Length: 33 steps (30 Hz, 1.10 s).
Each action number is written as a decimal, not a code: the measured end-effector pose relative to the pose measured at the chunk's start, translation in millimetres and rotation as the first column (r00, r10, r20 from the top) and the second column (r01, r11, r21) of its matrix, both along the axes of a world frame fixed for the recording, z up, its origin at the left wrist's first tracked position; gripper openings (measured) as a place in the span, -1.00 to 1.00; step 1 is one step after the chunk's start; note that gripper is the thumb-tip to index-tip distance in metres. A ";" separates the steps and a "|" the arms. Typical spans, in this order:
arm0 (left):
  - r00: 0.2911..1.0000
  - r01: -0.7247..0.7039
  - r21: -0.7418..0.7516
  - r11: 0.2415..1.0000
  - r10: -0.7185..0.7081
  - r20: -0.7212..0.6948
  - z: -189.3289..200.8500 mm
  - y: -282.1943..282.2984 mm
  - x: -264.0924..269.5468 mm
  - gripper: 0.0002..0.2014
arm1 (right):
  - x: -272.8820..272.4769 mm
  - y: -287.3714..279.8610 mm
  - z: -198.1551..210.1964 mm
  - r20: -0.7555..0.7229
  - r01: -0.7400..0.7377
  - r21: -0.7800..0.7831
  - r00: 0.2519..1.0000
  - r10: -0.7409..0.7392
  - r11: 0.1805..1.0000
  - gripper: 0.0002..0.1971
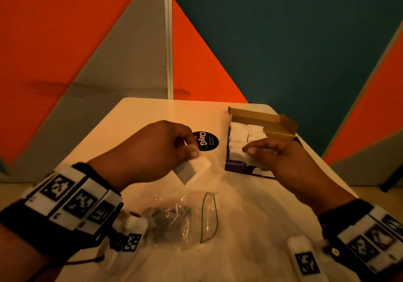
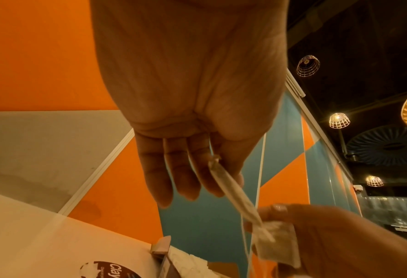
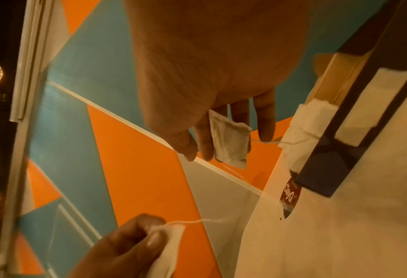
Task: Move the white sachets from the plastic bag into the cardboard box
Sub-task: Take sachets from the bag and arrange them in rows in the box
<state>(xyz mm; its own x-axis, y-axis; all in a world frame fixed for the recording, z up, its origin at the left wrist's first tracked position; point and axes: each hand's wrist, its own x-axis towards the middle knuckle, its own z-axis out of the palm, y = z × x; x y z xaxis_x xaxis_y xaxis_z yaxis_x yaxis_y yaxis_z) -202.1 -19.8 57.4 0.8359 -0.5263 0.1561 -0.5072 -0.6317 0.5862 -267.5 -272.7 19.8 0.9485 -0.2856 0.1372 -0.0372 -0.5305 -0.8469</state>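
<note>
My left hand [image 1: 185,148] pinches a white sachet [image 1: 193,169] by its top corner, above the middle of the table. The same sachet [image 2: 235,190] shows edge-on in the left wrist view. My right hand [image 1: 259,150] pinches a second white sachet [image 1: 254,159] over the near end of the cardboard box [image 1: 261,120], which stands open at the table's far right with several white sachets [image 1: 242,133] packed inside. That sachet [image 3: 228,143] hangs from my right fingers, a thin string trailing from it. The clear plastic bag [image 1: 187,216] lies crumpled near the table's front, below my hands.
A round black sticker [image 1: 207,141] marks the table [image 1: 135,116] between my hands. Orange, grey and teal wall panels rise behind the table's far edge. The box's brown flap [image 1: 285,124] stands up at its far right side.
</note>
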 end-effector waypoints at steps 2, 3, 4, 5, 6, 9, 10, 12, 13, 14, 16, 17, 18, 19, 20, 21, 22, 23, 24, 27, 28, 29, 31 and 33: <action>1.000 0.011 -0.003 1.000 -0.011 0.001 -3.8 -5.5 -1.0 -0.96 | -0.3 11.9 4.4 0.033 -0.068 -0.009 0.997 0.069 0.998 -0.86; 1.000 0.021 -0.004 1.000 -0.021 0.007 -5.1 -8.4 -1.2 -0.96 | -0.5 18.2 6.4 0.045 -0.122 -0.004 0.992 0.122 0.993 -0.86; 0.999 0.033 -0.006 0.999 -0.032 0.013 -6.1 -11.3 -1.7 -0.96 | -1.1 25.0 8.0 0.050 -0.178 -0.015 0.983 0.179 0.984 -0.85; 0.999 0.043 -0.011 0.999 -0.042 0.020 -6.9 -13.7 -2.2 -0.96 | -1.7 31.9 9.1 0.049 -0.228 -0.054 0.972 0.231 0.972 -0.83; 0.998 0.049 -0.014 0.999 -0.049 0.030 -7.1 -15.5 -2.5 -0.96 | -0.5 38.0 8.8 0.040 -0.267 -0.104 0.962 0.272 0.958 -0.82; 0.998 0.056 -0.005 0.998 -0.056 0.043 -9.8 -18.6 -5.0 -0.95 | 6.3 46.7 3.7 -0.009 -0.264 -0.178 0.964 0.266 0.948 -0.83; 0.998 0.058 -0.010 0.998 -0.057 0.041 -11.0 -18.7 -5.4 -0.94 | 7.7 46.6 2.7 -0.013 -0.248 -0.165 0.968 0.249 0.955 -0.86; 0.997 0.061 -0.018 0.998 -0.060 0.044 -13.5 -17.1 -5.1 -0.94 | 8.0 45.1 2.6 -0.023 -0.237 -0.134 0.971 0.236 0.962 -0.90; 0.997 0.059 -0.017 0.998 -0.059 0.047 -14.4 -16.0 -4.8 -0.94 | 7.6 43.7 2.6 -0.032 -0.239 -0.147 0.971 0.236 0.960 -0.91; 0.997 0.055 -0.014 0.998 -0.054 0.047 -15.2 -15.0 -4.1 -0.95 | 6.9 42.5 3.1 -0.049 -0.241 -0.173 0.971 0.236 0.955 -0.91; 0.998 0.046 -0.006 0.999 -0.046 0.043 -16.9 -13.2 -2.6 -0.94 | 5.3 41.2 3.8 -0.086 -0.250 -0.240 0.968 0.235 0.938 -0.90; 0.998 0.041 -0.005 0.999 -0.041 0.038 -17.8 -12.4 -1.8 -0.93 | 4.9 41.2 4.1 -0.105 -0.254 -0.278 0.967 0.233 0.926 -0.90; 0.999 0.035 -0.009 0.999 -0.034 0.030 -18.3 -11.5 -1.1 -0.92 | 4.7 41.4 4.6 -0.121 -0.256 -0.312 0.966 0.229 0.915 -0.91; 0.999 0.029 -0.018 0.999 -0.029 0.015 -18.7 -10.8 -0.6 -0.92 | 4.7 41.4 4.5 -0.128 -0.254 -0.328 0.966 0.224 0.910 -0.92; 1.000 0.027 -0.034 0.999 -0.028 -0.006 -18.9 -10.4 -0.9 -0.91 | 4.2 41.5 4.4 -0.128 -0.250 -0.329 0.967 0.219 0.911 -0.92; 0.999 0.028 -0.053 0.998 -0.030 -0.028 -19.0 -9.8 -1.2 -0.91 | 4.1 41.6 4.4 -0.117 -0.249 -0.316 0.968 0.223 0.915 -0.92; 0.998 0.030 -0.071 0.997 -0.033 -0.044 -19.2 -9.7 -1.4 -0.91 | 5.3 41.3 4.1 -0.098 -0.259 -0.283 0.966 0.241 0.923 -0.91; 0.998 0.030 -0.085 0.996 -0.035 -0.058 -20.1 -9.8 -1.5 -0.91 | 7.1 41.3 3.1 -0.075 -0.276 -0.216 0.961 0.266 0.937 -0.88; 0.997 0.030 -0.093 0.995 -0.036 -0.069 -21.2 -10.3 -1.8 -0.91 | 8.4 42.5 2.3 -0.058 -0.296 -0.130 0.955 0.291 0.946 -0.85; 0.997 0.026 -0.134 0.991 -0.035 -0.067 -22.5 -11.7 -2.9 -0.89 | 11.1 45.7 0.7 -0.050 -0.359 -0.046 0.933 0.357 0.932 -0.79; 0.997 0.025 -0.142 0.990 -0.034 -0.064 -22.5 -11.7 -3.6 -0.89 | 11.6 46.2 -0.3 -0.063 -0.375 -0.059 0.926 0.371 0.925 -0.78; 0.997 0.022 -0.152 0.988 -0.032 -0.065 -22.7 -11.7 -3.9 -0.89 | 11.7 46.6 -0.9 -0.072 -0.380 -0.073 0.924 0.375 0.922 -0.79; 0.997 0.016 -0.183 0.983 -0.030 -0.075 -24.1 -11.8 -3.9 -0.88 | 11.1 45.5 -1.6 -0.082 -0.358 -0.091 0.933 0.352 0.929 -0.85; 0.996 0.009 -0.202 0.979 -0.026 -0.082 -25.5 -11.3 -3.6 -0.88 | 9.7 44.7 -1.8 -0.091 -0.324 -0.083 0.944 0.316 0.942 -0.89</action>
<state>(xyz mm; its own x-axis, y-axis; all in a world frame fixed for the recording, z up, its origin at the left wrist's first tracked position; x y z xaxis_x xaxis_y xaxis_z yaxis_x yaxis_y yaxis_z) -205.7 -31.1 31.9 0.8413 -0.5060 0.1901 -0.4609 -0.4877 0.7414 -257.8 -228.0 18.1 0.9962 0.0458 0.0736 0.0863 -0.6029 -0.7932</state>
